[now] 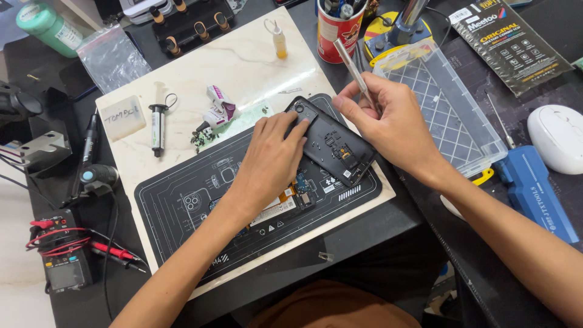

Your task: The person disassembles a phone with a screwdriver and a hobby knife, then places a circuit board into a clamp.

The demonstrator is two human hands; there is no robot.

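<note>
So the opened black phone was lying tilted on the dark repair mat, roughly at the centre of the shot, top end pointing to about 11 o'clock. The left hand came in from 7 o'clock and sat flat on it, fingers stretched out and loose, not curled around anything, with the fingertips pressing on the phone's upper corner by the camera hole. The right hand was at about 2 o'clock from the phone, fingers pinched around a thin silver tool, its handle sticking up toward 11 o'clock. The working tip was hidden behind the fingers, so I couldn't tell if it touched the phone.

Packaging-wise: a dark rectangular retail pack with orange and white print lay at 2 o'clock in the far corner, just past a clear plastic compartment tray. A red cup full of tools stood at 12 o'clock. A small clear zip bag sat at 10 o'clock, next to a green bottle with a white label. A pale square block with handwriting on it sat at 9 o'clock, just beside a black syringe. A white and purple tube lay near the phone's top end.
</note>
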